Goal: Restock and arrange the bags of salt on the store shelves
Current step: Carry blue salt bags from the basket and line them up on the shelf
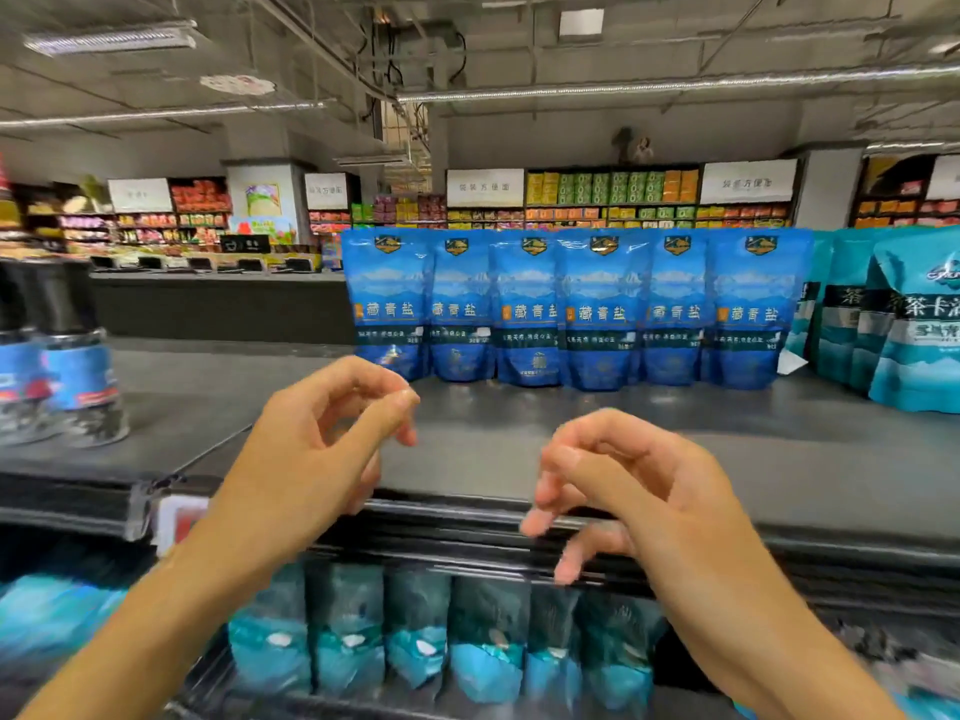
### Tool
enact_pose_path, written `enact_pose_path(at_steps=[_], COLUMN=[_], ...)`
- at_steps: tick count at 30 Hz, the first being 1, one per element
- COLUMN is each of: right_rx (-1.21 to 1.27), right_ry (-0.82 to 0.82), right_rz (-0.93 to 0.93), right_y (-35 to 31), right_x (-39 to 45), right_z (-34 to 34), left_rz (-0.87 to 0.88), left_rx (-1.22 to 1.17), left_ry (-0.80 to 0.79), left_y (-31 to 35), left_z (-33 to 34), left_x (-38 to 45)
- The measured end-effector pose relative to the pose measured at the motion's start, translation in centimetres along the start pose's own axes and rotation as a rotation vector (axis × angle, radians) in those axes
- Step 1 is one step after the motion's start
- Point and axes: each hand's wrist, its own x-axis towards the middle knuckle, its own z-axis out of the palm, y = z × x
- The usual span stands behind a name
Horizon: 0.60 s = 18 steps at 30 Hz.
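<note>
"藏青盐" on blue salt bags [576,309], "茶卡" on teal bags [919,324], "袋装方便面" on wall sign [485,187]

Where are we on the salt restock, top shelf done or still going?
Partly done. A row of six blue salt bags stands upright at the back of the top shelf; teal salt bags sit to their right. In hand: nothing. The left hand and right hand hover over the shelf, fingers loosely curled, no grip on any bag. Left: the bare shelf in front of and left of the row.
</note>
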Motion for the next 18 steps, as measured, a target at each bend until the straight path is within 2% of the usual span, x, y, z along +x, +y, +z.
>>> enact_pose_path(at_steps=[3, 5, 12, 18], right_rx=[0.107, 0.162, 0.077, 0.016], right_ry=[-0.050, -0.073, -0.158, -0.308], right_rz=[0.013, 0.083, 0.434, 0.716], right_y=[2.4, 5.3, 16.6, 24.1], right_x=[-2.9, -4.9, -13.9, -21.4], right_z=[2.0, 3.5, 4.2, 3.5], left_rz=[0.031, -0.016, -0.460, -0.636], left_rx=[-0.069, -0.060, -0.083, 0.010], left_ry=[0.066, 0.137, 0.465, 0.801], left_y=[0.1, -1.5, -9.2, -10.7], left_z=[-2.6, -3.9, -5.4, -4.6], left_x=[-5.4, -9.7, -27.4, -38.4])
